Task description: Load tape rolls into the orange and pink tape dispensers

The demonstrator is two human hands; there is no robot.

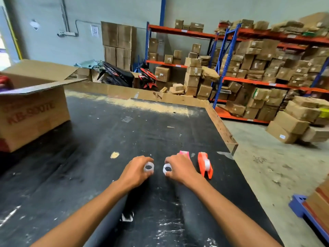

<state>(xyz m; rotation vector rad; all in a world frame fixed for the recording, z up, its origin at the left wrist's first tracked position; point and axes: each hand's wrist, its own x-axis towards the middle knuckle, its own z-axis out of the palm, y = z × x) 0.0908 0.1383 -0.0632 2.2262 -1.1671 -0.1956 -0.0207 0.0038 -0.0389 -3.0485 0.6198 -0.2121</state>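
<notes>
On the black table [106, 148], my left hand [136, 171] grips one clear tape roll [148, 167] between thumb and fingers. My right hand [179, 168] grips a second clear tape roll [167, 169] a short way to the right of the first. The two rolls are apart, their holes facing me. The pink tape dispenser [185, 154] lies just beyond my right hand, partly hidden by it. The orange tape dispenser [205, 164] lies to the right of that hand, with a whitish roll showing in its middle.
An open cardboard box [33, 113] stands at the table's far left. The table's right edge [227, 138] drops to a concrete floor. Shelves stacked with cartons [258, 68] fill the background. A blue pallet with boxes [306, 207] sits at lower right.
</notes>
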